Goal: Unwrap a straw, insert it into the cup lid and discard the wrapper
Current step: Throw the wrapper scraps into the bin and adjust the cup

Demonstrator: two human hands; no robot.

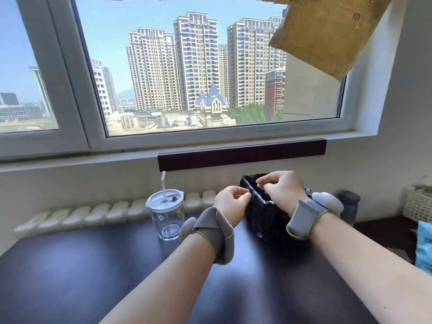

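A clear cup (166, 222) with a clear lid stands on the dark table (93, 277), left of centre. A white bent straw (163, 183) sticks up through the lid. To its right is a small bin lined with a black bag (259, 218). My left hand (230, 203) is at the bin's near-left rim, fingers curled shut with nothing visible in them. Above the bin's opening, my right hand (284, 190) has its fingertips pinched together. A small white scrap (269, 202), possibly the wrapper, shows inside the bin just below the right hand.
A white ribbed radiator (93, 215) runs along the wall behind the cup. At the right are a grey object (349, 206), a white basket (418, 204) and a blue packet (424, 246). A large window fills the wall above.
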